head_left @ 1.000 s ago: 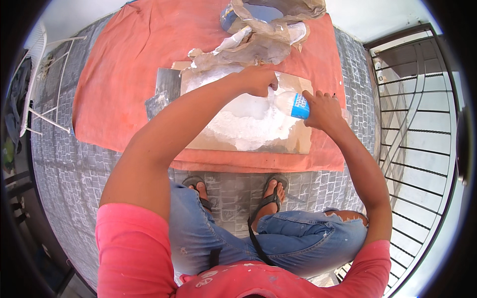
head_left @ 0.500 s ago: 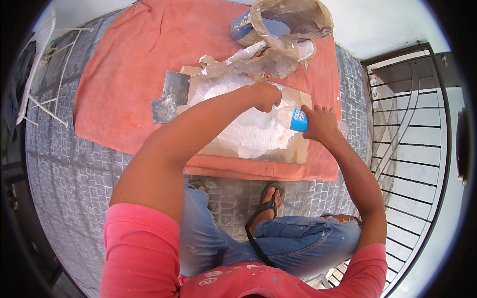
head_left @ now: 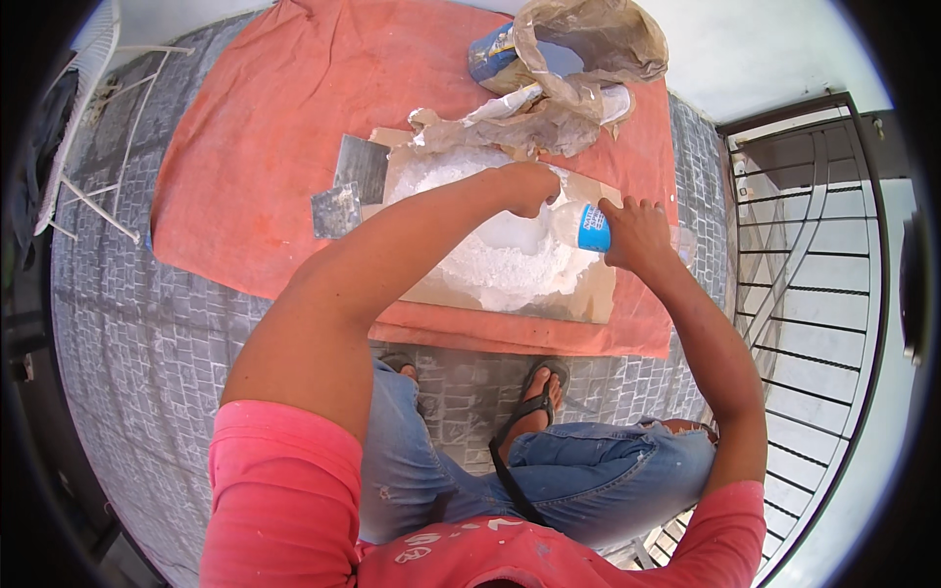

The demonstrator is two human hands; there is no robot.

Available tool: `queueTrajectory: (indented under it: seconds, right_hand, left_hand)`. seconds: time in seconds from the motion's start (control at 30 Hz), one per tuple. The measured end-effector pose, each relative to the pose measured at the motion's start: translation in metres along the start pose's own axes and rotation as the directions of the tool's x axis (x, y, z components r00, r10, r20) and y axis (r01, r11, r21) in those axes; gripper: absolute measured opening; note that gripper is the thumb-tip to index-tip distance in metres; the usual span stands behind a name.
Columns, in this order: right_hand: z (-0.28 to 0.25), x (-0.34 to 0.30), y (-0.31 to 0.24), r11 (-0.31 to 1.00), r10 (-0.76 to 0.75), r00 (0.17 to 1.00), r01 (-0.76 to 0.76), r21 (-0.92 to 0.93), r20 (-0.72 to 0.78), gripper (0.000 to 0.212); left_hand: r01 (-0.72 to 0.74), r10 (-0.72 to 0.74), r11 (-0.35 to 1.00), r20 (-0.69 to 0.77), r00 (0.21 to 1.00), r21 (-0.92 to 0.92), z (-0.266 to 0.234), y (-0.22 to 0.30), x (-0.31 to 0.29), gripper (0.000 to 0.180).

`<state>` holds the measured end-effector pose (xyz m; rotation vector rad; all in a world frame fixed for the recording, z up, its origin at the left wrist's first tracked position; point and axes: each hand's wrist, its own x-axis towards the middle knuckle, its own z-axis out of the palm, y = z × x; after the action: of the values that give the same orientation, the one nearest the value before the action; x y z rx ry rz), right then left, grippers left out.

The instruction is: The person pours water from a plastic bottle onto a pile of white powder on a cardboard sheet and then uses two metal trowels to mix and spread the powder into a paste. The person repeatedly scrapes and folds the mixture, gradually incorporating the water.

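My right hand (head_left: 639, 233) is wrapped round a clear plastic bottle (head_left: 592, 229) with a blue label. The bottle lies nearly sideways, its narrow end pointing left over a spread of white powder (head_left: 510, 269). In the middle of the powder is a smoother patch that looks wet. My left hand (head_left: 532, 188) hovers above the far side of the powder with its fingers curled in; whatever it may hold is hidden. Beneath the powder is a brown cardboard sheet (head_left: 588, 306) on an orange cloth (head_left: 245, 196).
Two grey metal plates, one larger (head_left: 363, 167) and one smaller (head_left: 336, 211), overlap at the cardboard's left edge. Beyond it are a crumpled paper bag (head_left: 559, 122) and a blue bucket (head_left: 490, 57). A black metal gate (head_left: 804, 245) stands right, a white chair (head_left: 88, 118) left.
The whole view has shifted slightly. Both hands stay almost in place over the powder, and the bottle is still held nearly sideways.
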<state>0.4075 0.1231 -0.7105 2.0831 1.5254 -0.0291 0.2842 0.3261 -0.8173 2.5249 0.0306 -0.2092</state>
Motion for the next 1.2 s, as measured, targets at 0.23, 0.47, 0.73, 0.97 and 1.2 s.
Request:
queueTrajectory:
  seconds: [0.23,0.47,0.73,0.97,1.2]
  right_hand:
    - [-0.021,0.009,-0.004,0.983,-0.021,1.0,0.024,-0.182,0.017,0.05]
    - [-0.032,0.024,-0.016,0.979,0.003,0.994,0.02,-0.203,0.111,0.063]
    - [-0.032,0.039,-0.024,0.97,0.019,0.988,0.02,-0.243,0.154,0.065]
    - [-0.029,0.019,0.007,1.0,0.026,0.993,-0.027,0.009,0.118,0.091]
    - [-0.014,0.005,0.065,0.732,-0.08,0.976,0.196,0.653,-0.204,0.095]
  left_hand:
    - [-0.013,0.012,1.0,-0.049,0.999,-0.028,-0.002,-0.006,-0.001,0.041]
    - [0.018,-0.02,0.999,-0.032,0.999,-0.037,0.001,-0.014,-0.001,0.04]
    - [-0.004,0.004,1.0,-0.04,0.999,-0.011,0.007,-0.026,-0.001,0.042]
    - [-0.091,0.075,0.988,-0.13,0.989,-0.127,-0.011,-0.029,-0.023,0.044]
    - [-0.116,-0.078,0.742,-0.257,0.963,-0.661,-0.059,-0.01,-0.037,0.038]
